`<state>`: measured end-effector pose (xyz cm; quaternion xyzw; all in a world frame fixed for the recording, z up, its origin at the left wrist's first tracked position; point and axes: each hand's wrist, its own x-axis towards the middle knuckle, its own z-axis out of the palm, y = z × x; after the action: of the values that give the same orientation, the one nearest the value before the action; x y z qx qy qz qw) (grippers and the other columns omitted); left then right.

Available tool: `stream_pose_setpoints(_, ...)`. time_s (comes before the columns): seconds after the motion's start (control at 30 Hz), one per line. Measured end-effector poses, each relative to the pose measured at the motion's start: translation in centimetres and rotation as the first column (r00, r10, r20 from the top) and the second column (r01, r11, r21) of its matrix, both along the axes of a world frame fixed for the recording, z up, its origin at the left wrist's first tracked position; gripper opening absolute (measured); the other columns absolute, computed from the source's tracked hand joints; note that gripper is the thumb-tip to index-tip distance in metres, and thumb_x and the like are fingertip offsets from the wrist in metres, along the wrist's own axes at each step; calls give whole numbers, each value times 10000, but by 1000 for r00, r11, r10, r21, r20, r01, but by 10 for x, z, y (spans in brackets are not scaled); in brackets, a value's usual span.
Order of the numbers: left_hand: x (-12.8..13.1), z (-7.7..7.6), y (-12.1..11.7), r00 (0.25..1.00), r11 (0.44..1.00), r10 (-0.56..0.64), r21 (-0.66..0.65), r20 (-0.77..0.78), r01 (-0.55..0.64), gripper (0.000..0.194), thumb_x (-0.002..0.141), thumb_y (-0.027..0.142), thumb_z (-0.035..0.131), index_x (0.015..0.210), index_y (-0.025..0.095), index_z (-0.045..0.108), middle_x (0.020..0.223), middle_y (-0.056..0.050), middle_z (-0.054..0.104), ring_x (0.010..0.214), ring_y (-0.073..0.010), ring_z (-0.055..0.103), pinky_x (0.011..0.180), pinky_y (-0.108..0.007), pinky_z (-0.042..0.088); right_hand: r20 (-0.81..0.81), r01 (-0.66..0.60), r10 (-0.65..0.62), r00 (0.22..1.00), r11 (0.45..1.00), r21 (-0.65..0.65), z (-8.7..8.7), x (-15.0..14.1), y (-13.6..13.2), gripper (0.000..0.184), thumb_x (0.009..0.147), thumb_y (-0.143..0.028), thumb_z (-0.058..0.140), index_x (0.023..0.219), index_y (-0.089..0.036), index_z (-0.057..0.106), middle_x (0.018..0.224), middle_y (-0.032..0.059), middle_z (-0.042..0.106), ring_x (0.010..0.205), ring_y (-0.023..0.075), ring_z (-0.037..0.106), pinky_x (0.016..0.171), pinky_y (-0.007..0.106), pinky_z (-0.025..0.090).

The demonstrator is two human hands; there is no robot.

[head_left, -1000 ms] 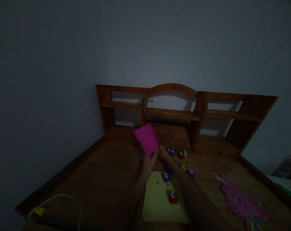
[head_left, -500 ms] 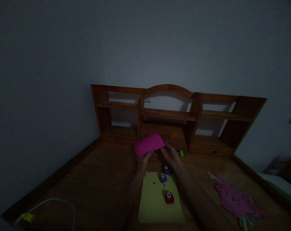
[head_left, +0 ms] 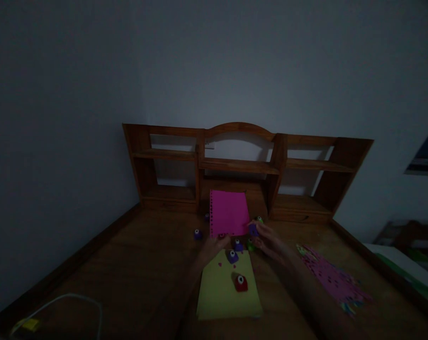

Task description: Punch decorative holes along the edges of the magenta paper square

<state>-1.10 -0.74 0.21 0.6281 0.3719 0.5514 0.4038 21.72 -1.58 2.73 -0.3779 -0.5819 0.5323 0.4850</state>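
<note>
- Your left hand [head_left: 214, 247] has its grip closed on the lower edge of the pink sheet [head_left: 229, 213], which stands raised above the desk [head_left: 136, 264], small holes running down its left side.
- Your right hand [head_left: 270, 242] has its grip narrowed around a purple punch [head_left: 253, 230], just beside the sheet's lower right corner.
- Below your hands, the yellow paper [head_left: 228, 302] lies flat on the desk, bearing 1 red punch [head_left: 241, 283], 1 eyed purple punch [head_left: 232, 256] near its far edge and a few pink scraps [head_left: 220, 264].
- 1 green punch [head_left: 250, 244] sits between your hands.
- To your right, a pile of pink cutouts [head_left: 332, 276] spreads across the desk.
- The wooden shelf [head_left: 238, 165] stands at the back; a white cord [head_left: 72, 296] curves at near left.
</note>
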Motion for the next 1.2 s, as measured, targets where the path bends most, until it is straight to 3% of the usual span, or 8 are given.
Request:
stream_pose_setpoints(0.17, 2, -3, 4, 998, 1000, 22, 13, -58, -21, 231, 784, 297, 691, 1000, 218, 713, 1033, -88, 733, 1004, -253, 650, 964, -404, 463, -106, -49, 44, 993, 997, -51, -16, 4, 5, 386, 744, -535, 724, 991, -239, 694, 866, 43, 652, 613, 133, 529, 514, 252, 388)
stream_pose_setpoints(0.3, 6, -5, 4, 999, 999, -41, -19, -28, 40, 271, 768, 340, 728, 1004, 208, 706, 1031, -98, 732, 957, -246, 672, 856, -370, 514, -152, 11, -21, 988, 998, -66, -16, 3, 4, 394, 748, -520, 740, 1008, -229, 686, 784, 24, 635, 589, 129, 532, 549, 263, 407)
stream_pose_setpoints(0.37, 7, -8, 4, 996, 994, -72, -80, -44, 69, 243, 732, 364, 764, 895, 192, 705, 929, -95, 738, 844, -235, 687, 747, -335, 527, -175, 63, -73, 982, 996, -58, -15, 2, 4, 414, 734, -525, 752, 1006, -222, 681, 733, 11, 626, 567, 128, 528, 547, 264, 404)
stream_pose_setpoints(0.53, 10, -14, 5, 988, 979, -29, -206, -155, -4, 342, 616, 430, 836, 648, 178, 607, 645, -40, 667, 594, -190, 637, 517, -250, 439, -124, 100, -96, 988, 995, 26, -15, 4, 6, 411, 775, -522, 719, 1033, -206, 670, 623, -12, 593, 524, 118, 496, 511, 247, 359)
stream_pose_setpoints(0.8, 9, -6, -2, 970, 966, -157, -235, -184, 112, 362, 715, 504, 758, 638, 172, 635, 629, -65, 674, 552, -187, 616, 500, -259, 403, -66, 83, -79, 995, 995, 62, -15, 3, 3, 392, 800, -518, 698, 1045, -216, 649, 671, -1, 606, 572, 135, 534, 543, 260, 396)
stream_pose_setpoints(1.0, 12, -8, -5, 998, 994, -17, -105, -53, 11, 404, 683, 514, 791, 791, 196, 566, 750, -38, 657, 687, -178, 632, 625, -264, 460, -46, 67, -63, 997, 993, 94, -18, 5, 4, 388, 815, -499, 690, 1100, -240, 640, 696, 10, 623, 584, 144, 537, 563, 280, 403)
stream_pose_setpoints(1.1, 11, -5, -7, 1000, 992, -11, -122, -25, 8, 391, 782, 570, 678, 840, 191, 603, 811, -54, 681, 753, -191, 640, 722, -297, 472, -38, 60, -56, 998, 993, 100, -19, 5, 4, 386, 810, -497, 697, 1095, -243, 646, 718, 15, 618, 602, 149, 542, 572, 286, 406)
stream_pose_setpoints(1.2, 8, -6, 0, 1000, 983, -16, -182, -24, 12, 464, 867, 611, 533, 747, 176, 643, 699, -45, 672, 685, -188, 632, 740, -310, 470, -27, 52, -49, 998, 994, 96, -20, 5, 5, 358, 813, -484, 701, 1076, -246, 654, 770, 21, 628, 629, 146, 547, 583, 282, 408)
